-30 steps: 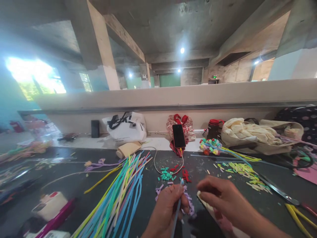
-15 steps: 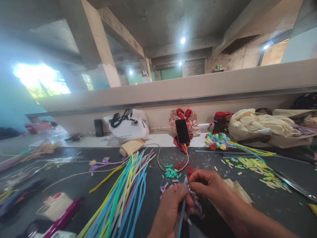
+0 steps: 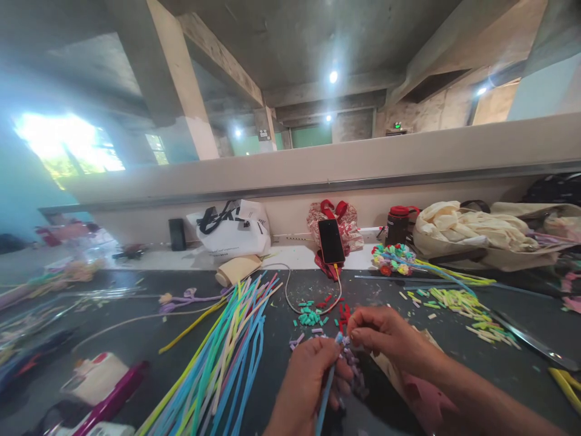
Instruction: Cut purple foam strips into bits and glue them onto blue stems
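Observation:
My left hand (image 3: 304, 372) is closed around a light blue chenille stem (image 3: 325, 399), its tip poking up between thumb and forefinger. Just right of that tip, my right hand (image 3: 384, 333) is pinched; what it holds is too small to make out. Lilac cut pieces (image 3: 356, 369) lie beneath and beside my left hand, partly hidden. Beyond my hands are small teal pieces (image 3: 309, 317) and red pieces (image 3: 345, 316). A bundle of long coloured chenille stems (image 3: 218, 357) spreads to the left of my left hand.
A phone (image 3: 331, 241) on a cable leans against a red-patterned bag (image 3: 351, 221). Yellow-green cut pieces (image 3: 454, 306), scissors (image 3: 535, 342) and a flower bunch (image 3: 393, 260) lie right. A magenta tool (image 3: 111, 402) lies left. A dark bottle (image 3: 399, 227) stands behind.
My right hand has drawn slightly away from the blue tip, and a pink item now shows under its forearm. The whole view has shifted slightly.

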Demonstrator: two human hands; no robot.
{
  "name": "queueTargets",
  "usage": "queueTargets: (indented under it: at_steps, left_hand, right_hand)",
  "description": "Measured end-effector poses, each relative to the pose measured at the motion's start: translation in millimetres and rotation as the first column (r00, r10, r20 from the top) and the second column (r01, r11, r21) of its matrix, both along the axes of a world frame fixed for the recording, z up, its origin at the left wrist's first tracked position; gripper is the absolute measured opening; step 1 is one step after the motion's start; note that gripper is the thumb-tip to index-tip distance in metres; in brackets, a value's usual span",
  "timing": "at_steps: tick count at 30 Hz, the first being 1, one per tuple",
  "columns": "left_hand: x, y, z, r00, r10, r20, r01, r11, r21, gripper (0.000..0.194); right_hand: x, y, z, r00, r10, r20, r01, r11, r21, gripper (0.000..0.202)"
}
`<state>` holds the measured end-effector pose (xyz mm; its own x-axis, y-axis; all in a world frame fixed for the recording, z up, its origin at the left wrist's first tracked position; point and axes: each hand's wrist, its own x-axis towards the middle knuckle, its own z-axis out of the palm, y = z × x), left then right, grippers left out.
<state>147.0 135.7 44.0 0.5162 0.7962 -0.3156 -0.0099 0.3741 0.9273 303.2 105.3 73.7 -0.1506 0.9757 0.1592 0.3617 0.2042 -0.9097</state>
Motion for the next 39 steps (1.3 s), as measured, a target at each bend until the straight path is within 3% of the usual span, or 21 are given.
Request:
queueTargets:
  at_steps: [9,14,24,28,35,39]
  left_hand:
    - [-1.1,-4.2,5.4,0.996,-0.077,-0.049,0.077,0.997,0.005,0.033]
    - [-1.1,-4.0,6.6,0.996,-0.081,-0.027,0.081,0.997,-0.004,0.030]
    - [-4.7,6.7,-13.2,0.990,-0.122,-0.076,0.122,0.992,-0.010,0.043]
    - [-4.7,6.6,-11.3,0.990,-0.126,-0.059,0.121,0.989,-0.085,0.036]
    - [-6.5,5.5,-9.7,0.987,-0.159,-0.028,0.156,0.985,-0.079,0.032]
    - [-7.0,5.7,-9.7,0.992,-0.114,-0.049,0.110,0.992,-0.065,0.034]
  right_hand:
    - [-4.9,-0.6,-9.6,0.962,-0.111,0.249,0.084,0.990,0.114,0.013]
    - [-1.9,1.5,-14.2,0.949,-0.137,0.283,0.098,0.985,0.144,0.012]
    - [1.5,1.4,-12.2,0.887,-0.115,0.448,-0.005,0.966,0.258,0.012]
    - [3.6,0.2,-14.3,0.870,-0.114,0.479,-0.034,0.957,0.289,0.013]
    - [4.6,0.6,-14.7,0.867,-0.126,0.482,-0.037,0.949,0.314,0.012]
    - [7.4,2.4,-11.7,0.869,-0.086,0.488,-0.085,0.944,0.318,0.017]
